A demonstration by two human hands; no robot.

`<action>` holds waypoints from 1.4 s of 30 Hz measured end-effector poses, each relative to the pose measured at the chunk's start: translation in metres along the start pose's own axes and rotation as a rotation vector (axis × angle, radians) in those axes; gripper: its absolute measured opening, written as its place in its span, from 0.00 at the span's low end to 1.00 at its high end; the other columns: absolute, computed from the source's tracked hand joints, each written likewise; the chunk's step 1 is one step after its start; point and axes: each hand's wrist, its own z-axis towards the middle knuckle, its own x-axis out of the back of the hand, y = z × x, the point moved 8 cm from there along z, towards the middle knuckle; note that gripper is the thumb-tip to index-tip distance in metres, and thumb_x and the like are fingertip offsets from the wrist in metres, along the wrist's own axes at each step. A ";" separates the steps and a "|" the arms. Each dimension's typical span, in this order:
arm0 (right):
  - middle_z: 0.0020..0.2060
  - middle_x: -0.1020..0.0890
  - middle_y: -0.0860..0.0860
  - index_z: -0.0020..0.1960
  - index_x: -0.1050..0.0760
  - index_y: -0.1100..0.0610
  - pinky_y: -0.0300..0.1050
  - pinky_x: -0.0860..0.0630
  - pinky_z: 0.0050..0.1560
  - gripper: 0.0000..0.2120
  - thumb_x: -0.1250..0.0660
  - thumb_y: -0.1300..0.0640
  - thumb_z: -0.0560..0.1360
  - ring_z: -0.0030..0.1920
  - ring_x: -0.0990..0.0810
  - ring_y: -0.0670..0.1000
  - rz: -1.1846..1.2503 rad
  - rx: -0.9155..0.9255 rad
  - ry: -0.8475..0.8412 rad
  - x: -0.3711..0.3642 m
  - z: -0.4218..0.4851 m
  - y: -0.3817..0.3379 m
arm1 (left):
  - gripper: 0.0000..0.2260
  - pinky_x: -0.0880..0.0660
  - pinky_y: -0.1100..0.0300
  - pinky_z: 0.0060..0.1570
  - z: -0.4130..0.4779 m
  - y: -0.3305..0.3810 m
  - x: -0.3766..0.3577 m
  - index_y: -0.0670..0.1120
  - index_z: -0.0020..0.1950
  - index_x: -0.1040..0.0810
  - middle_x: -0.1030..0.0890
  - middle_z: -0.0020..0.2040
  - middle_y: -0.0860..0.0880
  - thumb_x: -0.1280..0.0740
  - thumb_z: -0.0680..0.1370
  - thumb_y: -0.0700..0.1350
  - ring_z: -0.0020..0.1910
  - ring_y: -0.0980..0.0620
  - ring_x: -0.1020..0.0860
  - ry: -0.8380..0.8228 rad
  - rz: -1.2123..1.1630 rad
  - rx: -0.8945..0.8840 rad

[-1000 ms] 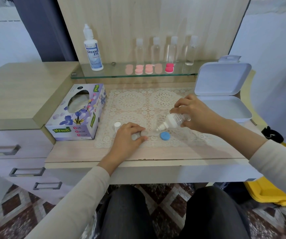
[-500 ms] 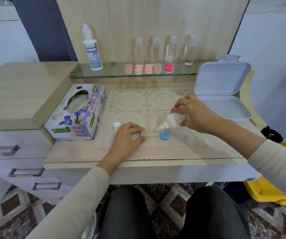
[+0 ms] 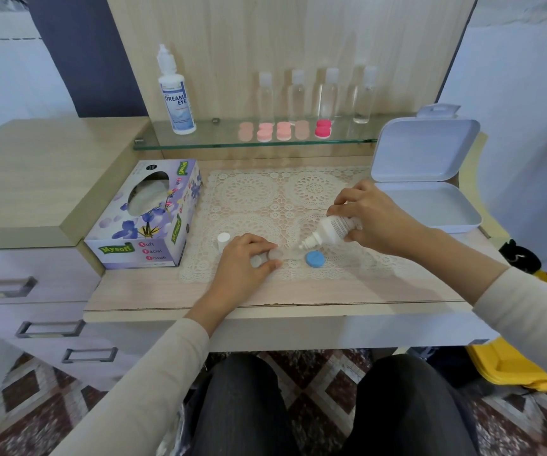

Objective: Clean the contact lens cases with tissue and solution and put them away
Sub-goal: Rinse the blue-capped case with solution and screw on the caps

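Almost nothing has moved in the last second: both hands hold the same places over the lace mat (image 3: pixel 265 199) on the surface.

The left hand (image 3: pixel 246 258) pinches a clear contact lens case (image 3: pixel 277 255) flat against the mat. The right hand (image 3: pixel 371 218) grips a small solution bottle (image 3: pixel 331 230), tilted with its nozzle down and just beside the case's open well. A blue cap (image 3: pixel 314 259) lies on the mat right below the nozzle, and a white cap (image 3: pixel 223 239) stands left of the left hand.

This looks like the wetting step. It should go best with a gentle squeeze, the nozzle kept off the plastic and the case pinned level so that nothing spills onto the lace.

The tissue box (image 3: pixel 147 218) at left shows tissue in its opening. The white storage box (image 3: pixel 430 209) at right is open, its tray apparently empty. On the glass shelf (image 3: pixel 219 139) stand a large solution bottle (image 3: pixel 176 97), four clear bottles (image 3: pixel 328 93) whose fill I cannot judge, and closed pink cases (image 3: pixel 283 130).
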 end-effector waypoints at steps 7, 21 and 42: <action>0.59 0.25 0.51 0.64 0.27 0.54 0.40 0.40 0.54 0.23 0.29 0.60 0.70 0.55 0.35 0.54 -0.019 -0.023 -0.032 -0.003 0.000 0.003 | 0.13 0.37 0.68 0.52 0.000 0.001 0.000 0.44 0.54 0.18 0.22 0.52 0.47 0.27 0.71 0.44 0.53 0.52 0.27 0.000 0.009 0.002; 0.57 0.25 0.51 0.65 0.28 0.56 0.40 0.38 0.53 0.26 0.27 0.59 0.68 0.55 0.32 0.54 0.073 -0.108 -0.017 -0.010 -0.009 0.012 | 0.14 0.36 0.67 0.55 -0.001 0.002 0.002 0.45 0.55 0.19 0.21 0.53 0.49 0.27 0.70 0.44 0.55 0.53 0.26 -0.008 -0.004 0.025; 0.52 0.22 0.51 0.59 0.32 0.50 0.32 0.23 0.46 0.26 0.26 0.64 0.67 0.48 0.22 0.39 1.015 -0.376 0.422 -0.035 -0.049 0.020 | 0.15 0.33 0.63 0.58 -0.013 0.000 0.019 0.42 0.59 0.22 0.21 0.54 0.44 0.31 0.73 0.39 0.54 0.48 0.25 -0.026 0.146 0.018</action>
